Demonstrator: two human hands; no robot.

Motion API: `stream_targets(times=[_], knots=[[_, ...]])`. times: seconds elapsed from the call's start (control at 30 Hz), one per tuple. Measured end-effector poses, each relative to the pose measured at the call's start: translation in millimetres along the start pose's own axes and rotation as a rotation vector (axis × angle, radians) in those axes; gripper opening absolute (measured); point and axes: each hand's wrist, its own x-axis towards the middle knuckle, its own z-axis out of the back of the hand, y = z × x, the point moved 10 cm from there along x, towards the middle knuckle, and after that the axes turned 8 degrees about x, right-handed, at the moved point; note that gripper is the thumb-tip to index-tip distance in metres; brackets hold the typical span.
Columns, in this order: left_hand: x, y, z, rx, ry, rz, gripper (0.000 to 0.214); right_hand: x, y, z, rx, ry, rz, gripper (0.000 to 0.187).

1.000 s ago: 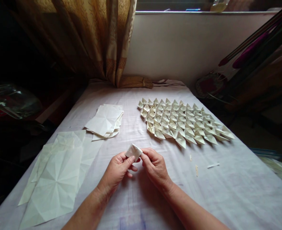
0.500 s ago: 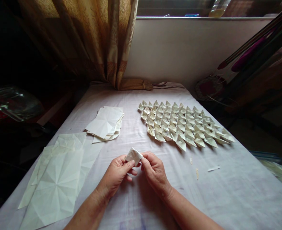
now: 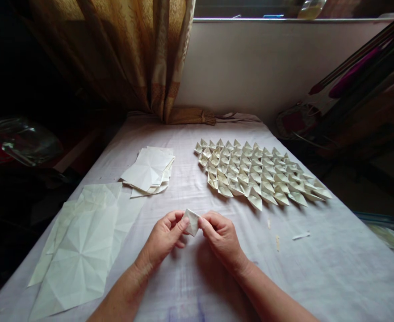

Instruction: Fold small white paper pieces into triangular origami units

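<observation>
A small folded paper square is pinched between my two hands above the near middle of the table. My left hand grips its left edge, thumb on top. My right hand pinches its right corner between thumb and fingers. Beyond it to the right stand rows of folded paper boats, close together. To the left lie large creased paper sheets, overlapping, and behind them a stack of smaller creased sheets.
A pale cloth covers the table. Small paper scraps lie right of my hands. A gold curtain hangs at the far edge, against a white wall. Dark clutter borders both sides.
The folded paper has turned in my fingers and now stands with one corner up. My right hand has shifted slightly right. The whole view has moved a little.
</observation>
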Motion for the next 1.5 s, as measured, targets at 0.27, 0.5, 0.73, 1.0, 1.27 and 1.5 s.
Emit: stream_targets(times=[0.27, 0.5, 0.73, 1.0, 1.27, 1.5], knots=[[6, -6, 16.3, 0.033, -0.105, -0.113, 0.035, -2, -4, -9, -0.083, 0.078, -0.017, 0.025], [6, -15, 26.2, 0.363, -0.227, -0.203, 0.02, 2, -11, -11, -0.314, 0.042, -0.006, 0.02], [-21, -49, 9.1, 1.013, -0.382, -0.687, 0.018, 6, -5, -14, -0.719, 0.042, 0.101, 0.019], [-26, -25, -10.5, 1.396, -0.131, -0.753, 0.034, 2, 0, -18, -0.755, 0.05, 0.203, 0.011], [-19, -16, -7.5, 1.525, 0.087, -0.823, 0.046, -14, 10, -39, -0.922, 0.32, 0.358, 0.021], [-18, -13, -6.6, 1.636, 0.245, -0.903, 0.055, -25, 3, -41, -0.968, 0.539, 0.346, 0.037]])
